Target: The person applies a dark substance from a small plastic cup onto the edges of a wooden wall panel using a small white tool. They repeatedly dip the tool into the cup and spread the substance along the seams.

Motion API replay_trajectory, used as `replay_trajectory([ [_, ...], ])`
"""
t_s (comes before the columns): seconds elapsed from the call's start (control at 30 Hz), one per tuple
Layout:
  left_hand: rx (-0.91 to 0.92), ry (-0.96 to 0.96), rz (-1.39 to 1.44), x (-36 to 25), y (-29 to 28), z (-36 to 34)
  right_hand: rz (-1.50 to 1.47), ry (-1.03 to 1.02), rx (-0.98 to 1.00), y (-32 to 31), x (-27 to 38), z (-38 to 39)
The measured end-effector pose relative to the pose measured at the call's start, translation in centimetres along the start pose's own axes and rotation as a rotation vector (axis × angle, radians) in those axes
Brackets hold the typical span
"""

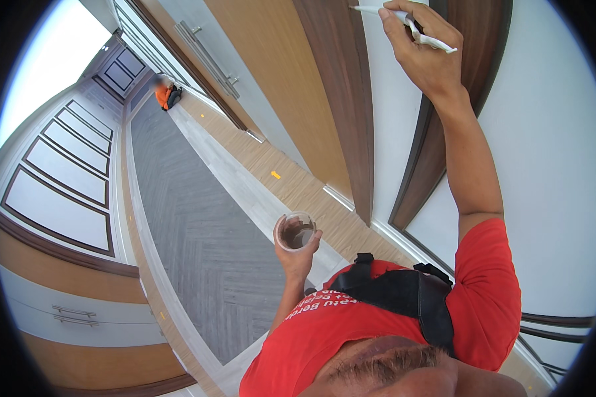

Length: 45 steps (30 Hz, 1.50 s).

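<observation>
Raised along the wall at the upper right, my right hand (427, 49) is closed round a slim white paintbrush (441, 45). The brush's pale, narrow tip points left and lies at the edge of a dark brown wooden trim (341, 86); whether it touches cannot be told. Lower, in front of my chest, my left hand (297, 255) grips a clear cup (298, 223) from below and the side. Something dark brown shows inside the cup. A white wall panel (392, 112) lies between the trim and a second dark brown trim (437, 142).
A tan and grey door (258, 73) with a long metal handle (207, 59) stands left of the trim. Grey herringbone floor (192, 198) runs down the corridor between panelled walls (63, 178). Far off, a person in orange (163, 96) sits by the wall.
</observation>
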<state>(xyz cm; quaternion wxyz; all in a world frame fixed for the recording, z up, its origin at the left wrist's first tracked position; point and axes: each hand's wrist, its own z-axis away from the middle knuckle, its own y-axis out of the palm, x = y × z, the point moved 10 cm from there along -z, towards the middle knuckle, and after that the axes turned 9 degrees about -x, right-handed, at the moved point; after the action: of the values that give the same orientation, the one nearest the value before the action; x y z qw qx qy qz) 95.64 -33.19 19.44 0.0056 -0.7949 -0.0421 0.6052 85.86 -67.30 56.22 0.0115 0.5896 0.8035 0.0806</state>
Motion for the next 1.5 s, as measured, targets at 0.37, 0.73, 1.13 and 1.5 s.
replay_trajectory([
  [0.37,-0.017,-0.004,0.017,0.1,-0.2,0.0,0.001,-0.038,-0.028,0.1,-0.2,-0.2],
  [0.73,-0.014,-0.009,0.016,0.5,-0.7,0.2,-0.018,-0.106,-0.073,0.3,0.9,-3.3],
  [1.13,-0.06,-0.052,0.005,0.2,-1.2,0.5,-0.035,-0.187,-0.19,0.8,0.5,-5.5],
  [1.5,-0.048,0.012,-0.01,0.9,-1.8,0.4,-0.002,-0.071,-0.11,0.8,1.0,-6.0],
])
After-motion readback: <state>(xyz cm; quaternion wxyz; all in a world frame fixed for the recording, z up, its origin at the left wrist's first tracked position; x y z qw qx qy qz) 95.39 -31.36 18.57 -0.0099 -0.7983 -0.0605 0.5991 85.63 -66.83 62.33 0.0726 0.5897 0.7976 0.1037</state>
